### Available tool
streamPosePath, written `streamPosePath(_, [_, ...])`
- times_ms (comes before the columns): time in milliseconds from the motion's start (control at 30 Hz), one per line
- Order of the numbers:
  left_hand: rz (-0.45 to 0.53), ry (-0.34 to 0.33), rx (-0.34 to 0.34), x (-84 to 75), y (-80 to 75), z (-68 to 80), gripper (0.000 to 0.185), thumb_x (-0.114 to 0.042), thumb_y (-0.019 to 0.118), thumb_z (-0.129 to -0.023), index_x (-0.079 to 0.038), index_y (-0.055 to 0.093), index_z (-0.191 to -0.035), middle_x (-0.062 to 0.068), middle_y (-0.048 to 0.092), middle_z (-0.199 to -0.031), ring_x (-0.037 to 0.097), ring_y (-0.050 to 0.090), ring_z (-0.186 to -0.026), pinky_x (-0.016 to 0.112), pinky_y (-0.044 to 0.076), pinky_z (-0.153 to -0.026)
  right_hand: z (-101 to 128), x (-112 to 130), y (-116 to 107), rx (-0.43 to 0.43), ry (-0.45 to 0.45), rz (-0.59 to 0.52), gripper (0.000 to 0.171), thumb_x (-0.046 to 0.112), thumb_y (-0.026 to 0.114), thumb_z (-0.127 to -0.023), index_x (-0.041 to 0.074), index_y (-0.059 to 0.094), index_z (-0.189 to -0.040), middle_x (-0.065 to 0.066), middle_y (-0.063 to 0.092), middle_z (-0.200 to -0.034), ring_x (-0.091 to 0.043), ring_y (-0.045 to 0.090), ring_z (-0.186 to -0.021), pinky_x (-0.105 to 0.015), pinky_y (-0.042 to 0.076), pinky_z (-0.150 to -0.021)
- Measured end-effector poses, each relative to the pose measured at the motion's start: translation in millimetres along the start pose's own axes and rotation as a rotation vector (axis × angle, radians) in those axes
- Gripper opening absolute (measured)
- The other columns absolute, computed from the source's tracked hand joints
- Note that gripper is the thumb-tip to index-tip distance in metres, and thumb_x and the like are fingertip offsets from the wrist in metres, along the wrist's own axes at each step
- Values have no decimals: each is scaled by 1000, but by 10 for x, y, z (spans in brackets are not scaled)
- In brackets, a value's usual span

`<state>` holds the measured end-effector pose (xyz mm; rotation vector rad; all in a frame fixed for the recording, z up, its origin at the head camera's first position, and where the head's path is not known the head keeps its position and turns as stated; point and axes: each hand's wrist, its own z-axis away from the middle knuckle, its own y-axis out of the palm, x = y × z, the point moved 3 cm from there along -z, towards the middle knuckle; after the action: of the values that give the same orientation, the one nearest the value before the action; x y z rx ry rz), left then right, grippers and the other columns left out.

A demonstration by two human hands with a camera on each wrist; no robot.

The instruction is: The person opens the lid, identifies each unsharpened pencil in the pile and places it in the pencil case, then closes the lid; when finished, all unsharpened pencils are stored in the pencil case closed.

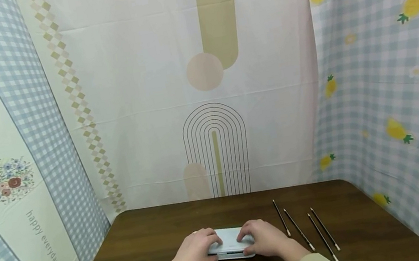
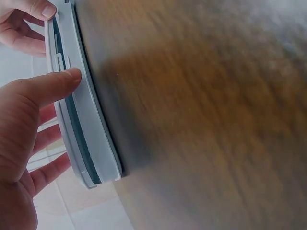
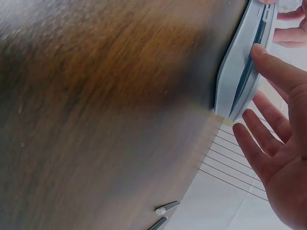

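A pale blue-white, flat, box-shaped case (image 1: 230, 246), which looks like a pencil case, lies on the table near its front. My left hand (image 1: 196, 252) holds the case's left part, thumb at the front side and fingers over the lid. On the right part, my right hand (image 1: 268, 237) has the same hold. In the left wrist view, the left thumb (image 2: 57, 85) presses by the front seam beside a small clasp. A dark slit runs along that seam between lid and base. In the right wrist view, the right thumb (image 3: 268, 62) also rests at the seam.
Several dark pencils with pale ends lie on the table to the right of the right hand, among them an inner pencil (image 1: 281, 218) and an outer pencil (image 1: 325, 229). The brown wooden table (image 1: 147, 233) ends at a patterned cloth backdrop (image 1: 146, 150), with cloths on both sides.
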<state>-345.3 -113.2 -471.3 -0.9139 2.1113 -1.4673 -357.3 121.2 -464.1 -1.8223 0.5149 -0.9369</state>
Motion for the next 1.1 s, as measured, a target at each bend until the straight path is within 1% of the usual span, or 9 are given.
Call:
streamPosePath(267, [-50,3,-14,-35,26,-31,31,-31,96,-76,-26,76,-99,-10,69,-107,10,66,-99,31,59,-76,15,-19,16,13,-5,23,26,26,94,-80,24,84,-104,6,75,-116,-18,70,-111,-40,59,-94])
streamPosePath(433, [-105,12,-12,-55,38,-68,32,-33,95,-76,-25,74,-99,-10,69,-104,8,65,-94,28,57,-72,20,-15,8,10,-7,9,27,25,95,-80,24,84,-104,5,75,-116,-18,70,-112,-40,59,-94])
streamPosePath(533, [-122,14,-6,-67,37,-84,31,-33,95,-75,-25,75,-98,-10,68,-102,7,64,-91,27,56,-69,24,-19,9,9,-6,-3,27,23,95,-79,24,84,-103,5,75,-116,-18,70,-112,-39,59,-94])
streamPosePath(933, [-129,8,7,-84,42,-104,28,-33,94,-73,-25,76,-93,-10,68,-100,7,64,-88,28,55,-68,23,-32,7,-5,-20,-12,29,22,96,-77,22,85,-103,4,76,-115,-19,70,-111,-39,59,-92])
streamPosePath(1100, [-131,5,7,-89,45,-118,27,-33,94,-73,-25,76,-92,-10,67,-99,8,63,-87,29,55,-68,23,-40,7,-7,-5,-15,29,23,97,-76,23,85,-102,4,76,-116,-19,70,-111,-38,59,-93])
